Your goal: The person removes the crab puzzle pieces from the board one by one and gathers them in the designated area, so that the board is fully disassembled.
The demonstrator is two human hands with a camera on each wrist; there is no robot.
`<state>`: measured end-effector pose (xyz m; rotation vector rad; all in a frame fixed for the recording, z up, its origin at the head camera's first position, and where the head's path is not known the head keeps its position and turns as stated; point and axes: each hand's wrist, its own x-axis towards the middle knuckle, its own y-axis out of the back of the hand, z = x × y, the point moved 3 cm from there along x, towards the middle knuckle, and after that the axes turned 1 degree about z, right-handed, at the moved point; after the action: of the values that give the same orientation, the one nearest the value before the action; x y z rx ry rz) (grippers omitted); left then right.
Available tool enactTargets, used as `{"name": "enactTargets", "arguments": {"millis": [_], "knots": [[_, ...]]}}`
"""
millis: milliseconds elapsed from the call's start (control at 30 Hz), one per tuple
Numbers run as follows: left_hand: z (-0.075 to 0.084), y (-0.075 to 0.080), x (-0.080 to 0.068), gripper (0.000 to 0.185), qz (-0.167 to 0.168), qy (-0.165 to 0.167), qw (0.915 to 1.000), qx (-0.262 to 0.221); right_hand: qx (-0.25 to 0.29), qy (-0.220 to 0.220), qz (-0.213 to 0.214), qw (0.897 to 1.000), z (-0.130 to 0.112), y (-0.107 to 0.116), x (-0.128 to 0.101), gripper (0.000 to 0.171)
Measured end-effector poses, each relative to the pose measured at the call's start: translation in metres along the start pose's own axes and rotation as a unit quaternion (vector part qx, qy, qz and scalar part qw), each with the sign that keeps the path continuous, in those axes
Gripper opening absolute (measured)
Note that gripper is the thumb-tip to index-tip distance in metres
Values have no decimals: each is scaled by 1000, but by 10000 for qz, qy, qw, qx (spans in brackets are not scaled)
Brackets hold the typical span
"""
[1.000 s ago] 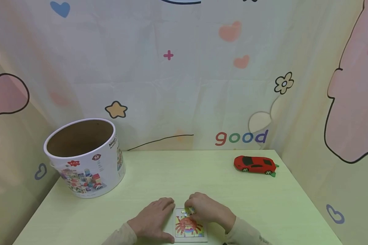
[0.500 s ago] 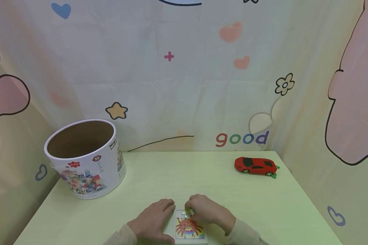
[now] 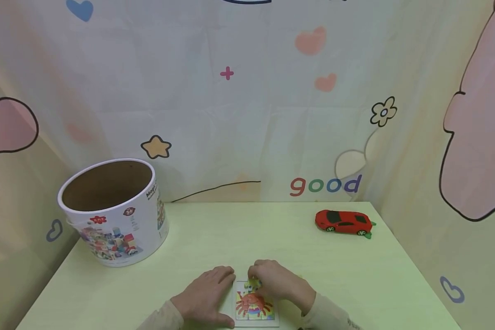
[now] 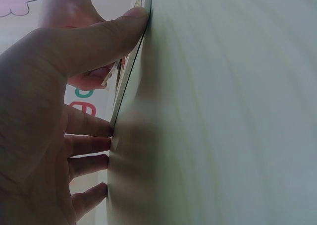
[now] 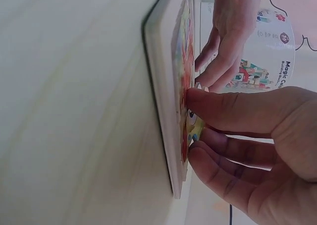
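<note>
A small jigsaw puzzle board [image 3: 255, 323] with a red crab picture [image 3: 252, 304] lies on the table at the bottom of the head view. My left hand [image 3: 206, 294] rests along its left side; in the left wrist view the thumb [image 4: 106, 39] touches the board's edge and the other fingers are spread along the table. Between thumb and fingers, my right hand [image 3: 279, 283] pinches a yellow puzzle piece [image 5: 194, 126] with a printed eye. That piece is at the picture's upper part, right against the board's surface. The fingers partly cover it.
At the back left stands a large white cardboard bucket [image 3: 123, 238] with printed toy blocks, its top uncovered. A red toy car [image 3: 343, 222] sits at the back right, with small green bits [image 3: 369, 235] behind it. A printed curtain [image 3: 231, 114] surrounds the pale table [image 3: 214, 233].
My right hand has shifted the yellow piece slightly, and it now covers the pale gap at the top of the crab picture. The left hand stays in place on the board.
</note>
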<state>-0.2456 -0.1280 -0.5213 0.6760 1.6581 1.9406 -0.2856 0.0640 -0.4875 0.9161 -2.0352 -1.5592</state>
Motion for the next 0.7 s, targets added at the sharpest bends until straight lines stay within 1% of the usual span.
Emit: {"name": "enactTargets", "arguments": {"millis": [200,433,700], "knots": [[0,1,0,106,-1,-18,10000,5,39,-34,37,10000,0,1,0,28],[1,0,1,106,6,-26,10000,11,-22,35,128,9999,0,2,0,22],[0,0,0,108,-100,70,9999,-25,-19,56,153,9999,1,2,1,23]]}}
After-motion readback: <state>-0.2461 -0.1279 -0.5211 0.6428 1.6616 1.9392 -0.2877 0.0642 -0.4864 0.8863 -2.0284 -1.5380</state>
